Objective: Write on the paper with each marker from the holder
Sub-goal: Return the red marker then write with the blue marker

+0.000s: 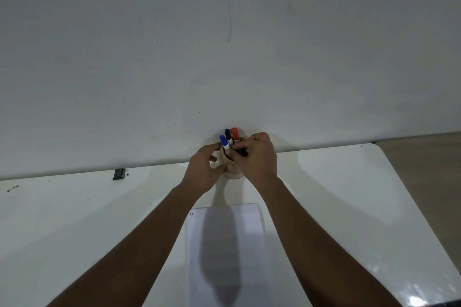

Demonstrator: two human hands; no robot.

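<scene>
A pale round holder [234, 174] stands at the table's far edge against the wall. Three capped markers stick up from it: a blue marker [224, 141] leaning left, a black marker [228, 135] and a red marker [235, 134]. My left hand [203, 169] wraps the holder's left side. My right hand [258, 157] covers its right side, fingertips at the base of the blue marker; whether they pinch it is hidden. A white sheet of paper [224, 252] lies nearer to me between my forearms, with small red and blue marks at its top left corner.
The white table [349, 194] ends at the wall behind the holder and has a rounded corner at the right, with beige floor beyond. A small dark clip-like object [119, 174] sits at the far left table edge. My head's shadow falls on the paper.
</scene>
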